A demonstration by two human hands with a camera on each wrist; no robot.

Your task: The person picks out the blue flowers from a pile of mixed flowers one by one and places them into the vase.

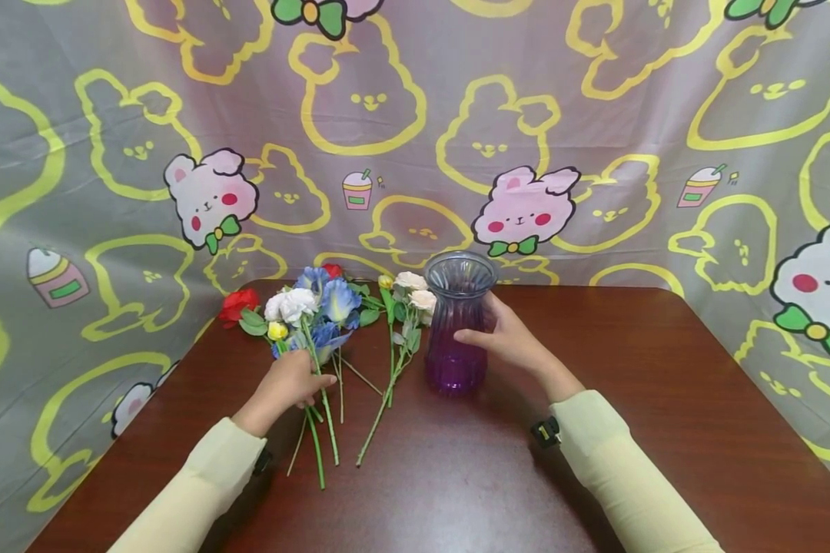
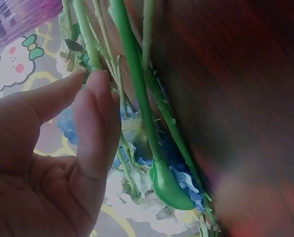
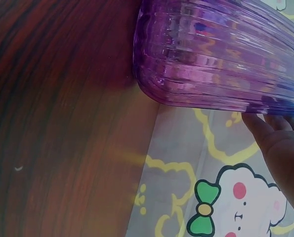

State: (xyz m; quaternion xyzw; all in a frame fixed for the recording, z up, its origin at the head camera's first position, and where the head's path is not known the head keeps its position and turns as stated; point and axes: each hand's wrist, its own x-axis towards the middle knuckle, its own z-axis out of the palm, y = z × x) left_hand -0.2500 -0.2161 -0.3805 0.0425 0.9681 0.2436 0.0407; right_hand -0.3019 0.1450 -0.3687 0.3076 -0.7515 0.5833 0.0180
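A ribbed glass vase [image 1: 456,330], clear at the rim and purple below, stands upright on the table. My right hand [image 1: 515,338] holds its right side, thumb at the front and fingers behind; in the right wrist view the fingers [image 3: 258,126] touch the glass. My left hand [image 1: 287,384] is at a bunch of artificial flowers left of the vase. Thumb and forefinger pinch a green stem [image 2: 87,37], seemingly that of the white flower [image 1: 296,306]. Around it lie blue flowers [image 1: 339,301], a red flower [image 1: 238,306] and a yellow bud [image 1: 277,330].
Cream roses [image 1: 422,301] on a long stem and another yellow bud [image 1: 386,283] lie between the bunch and the vase. The brown wooden table [image 1: 664,430] ends at a patterned curtain [image 1: 415,177] behind and at the sides.
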